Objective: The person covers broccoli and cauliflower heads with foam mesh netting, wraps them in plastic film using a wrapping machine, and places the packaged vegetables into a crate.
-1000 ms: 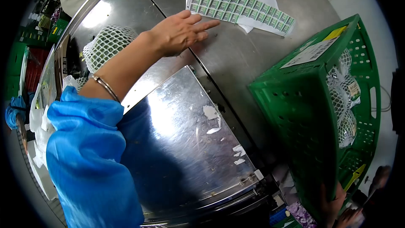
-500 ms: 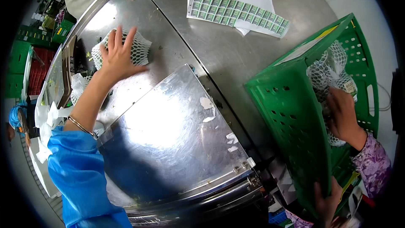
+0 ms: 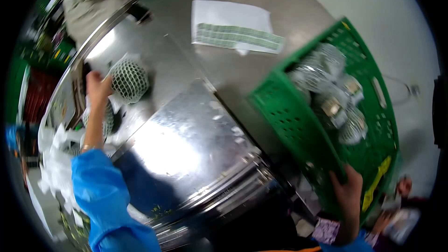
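My left hand (image 3: 99, 88), in a blue sleeve, is at the left side of the steel table (image 3: 163, 56). Its thumb and fingers are apart, beside a round bundle in white netting (image 3: 129, 80); blur hides whether they touch it. Another netted bundle (image 3: 106, 120) lies next to my wrist. At the lower right my right hand (image 3: 347, 186) is closed over the near rim of a tilted green crate (image 3: 298, 126). Several netted bundles, some with labels, lie inside the crate. A white sheet (image 3: 228, 13) with a strip of green labels (image 3: 238, 36) rests at the back.
A raised steel plate (image 3: 186, 126) is in front of me. White plastic (image 3: 60, 158) and a dark phone-like object (image 3: 139, 11) are at the left edge. A yellow strip (image 3: 375, 184) hangs in the crate. Another person's hand (image 3: 383, 221) shows at the lower right.
My left hand has moved off the top of the netted bundle to its left side. The other person's hand has left the crate. The view has shifted, showing more of the crate's inside.
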Available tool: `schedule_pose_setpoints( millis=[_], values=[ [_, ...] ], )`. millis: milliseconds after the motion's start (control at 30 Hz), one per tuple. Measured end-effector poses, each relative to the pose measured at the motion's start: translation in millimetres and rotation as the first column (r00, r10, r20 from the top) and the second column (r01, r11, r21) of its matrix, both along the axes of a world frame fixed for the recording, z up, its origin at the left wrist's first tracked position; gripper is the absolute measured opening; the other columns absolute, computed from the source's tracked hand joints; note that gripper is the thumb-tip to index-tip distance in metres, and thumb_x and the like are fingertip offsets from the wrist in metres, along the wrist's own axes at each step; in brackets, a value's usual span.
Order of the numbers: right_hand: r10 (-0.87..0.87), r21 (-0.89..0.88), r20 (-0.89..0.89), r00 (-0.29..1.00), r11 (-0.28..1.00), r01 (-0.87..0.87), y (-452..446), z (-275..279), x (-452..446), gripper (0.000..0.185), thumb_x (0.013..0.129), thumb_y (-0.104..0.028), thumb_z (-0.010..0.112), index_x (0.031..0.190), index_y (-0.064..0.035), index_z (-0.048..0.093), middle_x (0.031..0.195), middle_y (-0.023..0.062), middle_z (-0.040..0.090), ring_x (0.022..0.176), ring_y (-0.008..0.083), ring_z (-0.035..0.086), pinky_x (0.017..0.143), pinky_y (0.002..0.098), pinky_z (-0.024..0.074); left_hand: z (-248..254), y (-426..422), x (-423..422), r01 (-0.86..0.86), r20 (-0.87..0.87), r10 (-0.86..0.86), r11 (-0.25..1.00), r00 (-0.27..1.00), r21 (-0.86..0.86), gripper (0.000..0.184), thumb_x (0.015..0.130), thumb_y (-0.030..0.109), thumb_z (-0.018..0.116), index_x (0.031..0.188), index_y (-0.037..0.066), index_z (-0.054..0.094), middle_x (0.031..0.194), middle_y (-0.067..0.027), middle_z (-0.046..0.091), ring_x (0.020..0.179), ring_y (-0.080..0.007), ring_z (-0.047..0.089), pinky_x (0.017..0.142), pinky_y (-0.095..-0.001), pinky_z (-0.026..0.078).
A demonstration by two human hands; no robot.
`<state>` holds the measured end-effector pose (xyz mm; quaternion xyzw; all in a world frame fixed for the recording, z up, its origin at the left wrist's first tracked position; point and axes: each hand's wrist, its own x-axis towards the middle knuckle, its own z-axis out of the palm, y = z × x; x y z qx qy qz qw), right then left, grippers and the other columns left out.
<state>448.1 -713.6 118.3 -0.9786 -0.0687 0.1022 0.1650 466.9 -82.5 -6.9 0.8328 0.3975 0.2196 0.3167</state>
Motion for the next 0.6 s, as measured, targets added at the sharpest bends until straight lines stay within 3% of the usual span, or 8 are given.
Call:
schedule_pose_setpoints(
  millis=[33, 133, 200, 367, 400, 467, 500, 600],
  values=[
    [0.022, 0.023, 0.074, 0.997, 0.999, -0.024, 2, 0, 0, 0.027, 0.071, -0.012, 0.064, 0.097, -0.0044, 0.058, 0.087, 0.0154, 0.061, 0.079, 0.0315, 0.060, 0.068, 0.0330, 0.0474, -17, 39, -11, 0.099, 0.033, -0.104, 0.985, 0.994, 0.138, 0.043, 0.071, 0.017, 0.065, 0.107, 0.005, 0.045, 0.089, -0.0082, 0.052, 0.066, -0.0150, 0.054, 0.057, -0.0275, 0.046],
    [0.061, 0.053, 0.225, 0.973, 0.996, -0.075, 12, 0, -1, 0.023, 0.071, -0.013, 0.064, 0.093, -0.0070, 0.059, 0.083, 0.0106, 0.062, 0.071, 0.0290, 0.060, 0.060, 0.0345, 0.0474, 28, 7, -15, 0.160, -0.318, -0.219, 0.966, 0.922, -0.203, 0.067, 0.074, 0.039, 0.066, 0.126, 0.010, 0.037, 0.110, -0.0160, 0.050, 0.099, -0.0264, 0.052, 0.077, -0.0379, 0.045],
    [0.058, 0.050, 0.259, 0.964, 0.996, -0.074, 7, 2, -8, 0.023, 0.072, -0.014, 0.064, 0.093, -0.0082, 0.059, 0.079, 0.0089, 0.061, 0.068, 0.0275, 0.060, 0.058, 0.0344, 0.0471, -15, 49, -12, 0.298, -0.504, -0.098, 0.894, 0.858, 0.334, 0.081, 0.072, 0.051, 0.063, 0.135, 0.014, 0.027, 0.125, -0.0206, 0.040, 0.111, -0.0309, 0.044, 0.089, -0.0417, 0.039],
    [0.105, 0.018, 0.261, 0.960, 0.993, -0.113, 2, 1, -6, 0.022, 0.072, -0.016, 0.064, 0.092, -0.0095, 0.057, 0.075, 0.0068, 0.059, 0.065, 0.0255, 0.059, 0.055, 0.0339, 0.0473, -68, 54, 16, 0.375, -0.222, -0.361, 0.927, 0.906, 0.022, 0.072, 0.083, 0.045, 0.053, 0.133, -0.001, 0.027, 0.132, -0.0226, 0.036, 0.124, -0.0337, 0.033, 0.102, -0.0363, 0.025],
    [0.105, 0.017, 0.253, 0.962, 0.993, -0.113, 1, 0, -5, 0.022, 0.072, -0.016, 0.063, 0.093, -0.0095, 0.057, 0.076, 0.0068, 0.059, 0.066, 0.0256, 0.059, 0.055, 0.0339, 0.0475, -77, 55, 21, 0.389, -0.203, -0.349, 0.896, 0.915, 0.212, 0.061, 0.084, 0.041, 0.053, 0.126, -0.001, 0.039, 0.123, -0.0224, 0.045, 0.115, -0.0317, 0.043, 0.097, -0.0350, 0.031],
    [0.105, 0.024, 0.223, 0.969, 0.993, -0.114, 1, 0, -5, 0.023, 0.072, -0.016, 0.063, 0.093, -0.0094, 0.057, 0.077, 0.0068, 0.059, 0.067, 0.0257, 0.059, 0.056, 0.0341, 0.0479, -31, 48, 27, 0.391, -0.033, -0.405, 0.899, 0.914, -0.196, 0.049, 0.082, 0.039, 0.059, 0.104, -0.004, 0.054, 0.095, -0.0139, 0.059, 0.090, -0.0190, 0.055, 0.080, -0.0282, 0.041],
    [0.105, 0.003, 0.176, 0.979, 0.994, -0.107, 1, 1, -4, 0.024, 0.072, -0.015, 0.063, 0.095, -0.0093, 0.057, 0.078, 0.0069, 0.059, 0.070, 0.0257, 0.059, 0.057, 0.0342, 0.0483, -39, 85, 31, 0.299, -0.202, -0.339, 0.932, 0.919, -0.207, 0.054, 0.079, 0.038, 0.063, 0.112, -0.001, 0.049, 0.091, -0.0126, 0.059, 0.084, -0.0148, 0.055, 0.076, -0.0269, 0.042],
    [0.093, -0.035, 0.096, 0.991, 0.995, -0.090, 1, 2, -1, 0.027, 0.072, -0.016, 0.063, 0.098, -0.0097, 0.056, 0.079, 0.0071, 0.059, 0.071, 0.0259, 0.059, 0.058, 0.0343, 0.0484, -5, 33, 33, 0.024, -0.340, -0.145, 0.941, 0.929, -0.336, 0.095, 0.069, 0.051, 0.067, 0.137, 0.013, 0.014, 0.114, -0.0152, 0.052, 0.107, -0.0287, 0.050, 0.080, -0.0527, 0.041]
  ],
)
